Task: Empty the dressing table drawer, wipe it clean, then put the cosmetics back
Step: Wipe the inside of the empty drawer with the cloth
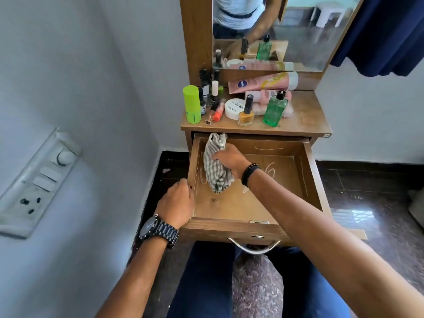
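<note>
The drawer (pixel 298 180) stands pulled out, holding only a striped cloth (pixel 215 171) against its left inner wall. Your right hand (pixel 229 159) grips that cloth, fingers curled round it. Your left hand (pixel 176 203) curls over the drawer's left edge. The cosmetics sit on the tabletop (pixel 305 120) above: green bottle (pixel 274 110), white jar (pixel 234 108), yellow nail polish (pixel 246 113).

Open wooden drawer (pixel 307 180) w/ striped cloth (pixel 215 171) (cosmetics (pixel 246 109) atop)

Inside the pulled-out brown wooden drawer (pixel 307 177), the floor lay bare right of the grey striped cloth (pixel 216 171); cosmetics crowded the tabletop above.
</note>
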